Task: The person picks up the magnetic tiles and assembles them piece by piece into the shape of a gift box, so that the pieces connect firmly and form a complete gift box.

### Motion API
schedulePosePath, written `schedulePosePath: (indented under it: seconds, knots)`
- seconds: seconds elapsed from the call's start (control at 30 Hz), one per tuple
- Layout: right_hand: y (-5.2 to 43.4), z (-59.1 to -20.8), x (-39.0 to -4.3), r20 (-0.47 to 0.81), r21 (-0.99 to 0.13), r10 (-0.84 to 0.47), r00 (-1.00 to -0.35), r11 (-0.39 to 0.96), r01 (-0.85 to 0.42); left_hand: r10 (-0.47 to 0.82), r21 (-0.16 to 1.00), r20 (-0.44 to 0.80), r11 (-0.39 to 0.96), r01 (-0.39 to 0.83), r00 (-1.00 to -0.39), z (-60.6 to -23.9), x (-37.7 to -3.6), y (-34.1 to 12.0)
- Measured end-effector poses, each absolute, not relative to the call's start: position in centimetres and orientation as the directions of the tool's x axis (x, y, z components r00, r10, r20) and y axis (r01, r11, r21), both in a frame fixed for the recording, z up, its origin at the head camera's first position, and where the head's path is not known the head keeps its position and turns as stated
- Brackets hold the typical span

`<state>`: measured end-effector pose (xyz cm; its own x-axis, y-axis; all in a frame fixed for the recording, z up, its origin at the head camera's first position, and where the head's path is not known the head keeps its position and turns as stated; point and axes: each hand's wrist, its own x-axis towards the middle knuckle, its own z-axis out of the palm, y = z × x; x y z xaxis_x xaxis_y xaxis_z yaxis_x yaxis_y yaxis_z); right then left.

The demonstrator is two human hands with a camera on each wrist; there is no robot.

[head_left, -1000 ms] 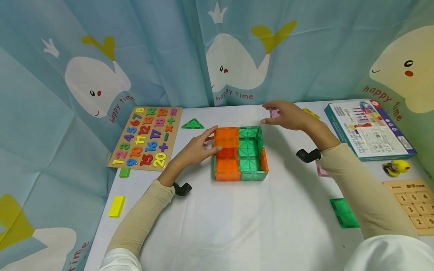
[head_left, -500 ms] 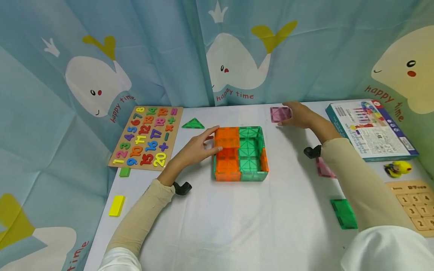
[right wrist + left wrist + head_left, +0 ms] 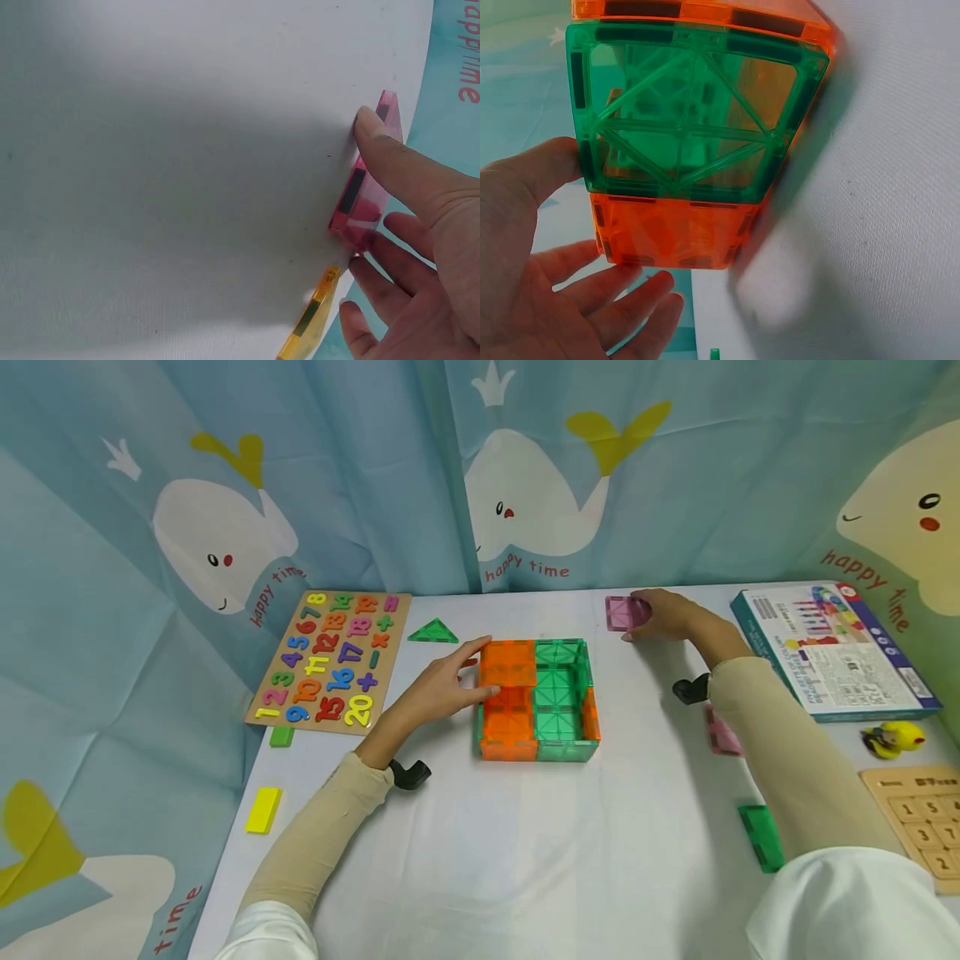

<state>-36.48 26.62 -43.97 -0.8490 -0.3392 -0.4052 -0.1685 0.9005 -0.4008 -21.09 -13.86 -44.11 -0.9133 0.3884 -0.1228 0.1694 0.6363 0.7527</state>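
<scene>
A low box of orange and green magnetic tiles [image 3: 558, 702] stands mid-table on the white cloth. My left hand [image 3: 442, 687] rests against its left side, index finger along the orange top tile [image 3: 508, 662] and thumb at the wall below. In the left wrist view the fingers [image 3: 611, 281] lie straight beside the green wall tile [image 3: 697, 127]. My right hand [image 3: 667, 614] reaches to the back of the table and pinches a pink square tile [image 3: 622, 612]. The right wrist view shows that pink tile [image 3: 364, 191] tipped up on edge between thumb and fingers.
A number puzzle board [image 3: 330, 662] and green triangle tile [image 3: 433, 632] lie back left. A printed box [image 3: 832, 650], a yellow toy [image 3: 892, 737] and a wooden keypad board [image 3: 926, 822] sit right. Loose pink [image 3: 722, 731], green [image 3: 761, 837] and yellow [image 3: 311, 315] tiles lie near my right arm.
My right hand moved from above the box's back edge to the pink tile at the rear and took hold of it. The left hand stayed on the orange tile.
</scene>
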Motion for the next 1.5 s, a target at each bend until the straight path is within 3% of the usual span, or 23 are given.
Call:
schedulePosePath:
  seconds: [0.67,0.97,1.5]
  knots:
    - [26.7,-44.0,-34.8,-0.336,-0.380,-0.331,-0.882,0.904,-0.194,0.386,0.769,-0.144,0.623,0.142,-0.911,-44.3,-21.2,-13.7]
    - [25.6,-41.1,-32.3,-0.251,-0.474,-0.407,-0.878,0.843,-0.255,0.387,0.779,-0.130,0.610,0.147,-0.913,-44.2,-21.1,-13.7]
    - [20.7,-37.3,-26.5,-0.150,-0.515,-0.530,-0.834,0.762,-0.392,0.398,0.794,-0.120,0.588,0.153,-0.909,-44.4,-21.1,-13.7]
